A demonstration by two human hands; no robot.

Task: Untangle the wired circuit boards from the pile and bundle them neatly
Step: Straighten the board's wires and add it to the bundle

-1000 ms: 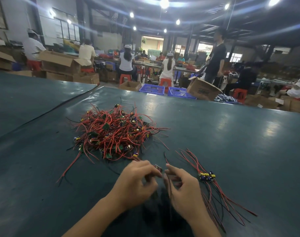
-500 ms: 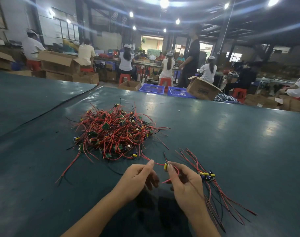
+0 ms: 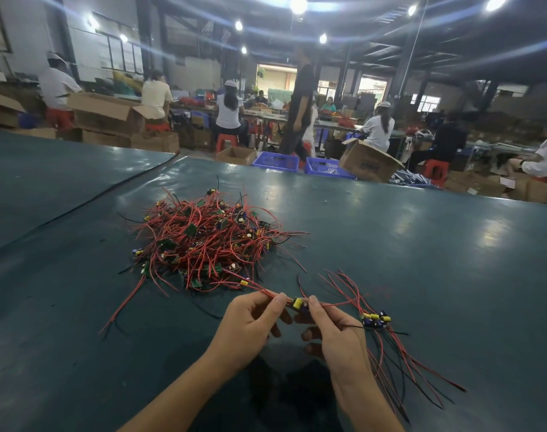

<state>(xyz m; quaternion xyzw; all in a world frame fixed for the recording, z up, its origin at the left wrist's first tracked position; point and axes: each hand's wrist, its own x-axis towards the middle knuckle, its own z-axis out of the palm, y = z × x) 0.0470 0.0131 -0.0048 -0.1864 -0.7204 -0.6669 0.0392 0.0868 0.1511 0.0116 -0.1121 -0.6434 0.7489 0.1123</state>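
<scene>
Pinching the red wires on either side of a small circuit board with a yellow part, your left hand and right hand hold it above the dark green bench, between the tangled pile of red-wired boards ahead and the small laid-out bundle at right.

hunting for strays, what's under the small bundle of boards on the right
Only the dark green table shows around the small bundle, its red and black wires fanning toward the near edge. Anything directly beneath its boards is covered.
</scene>
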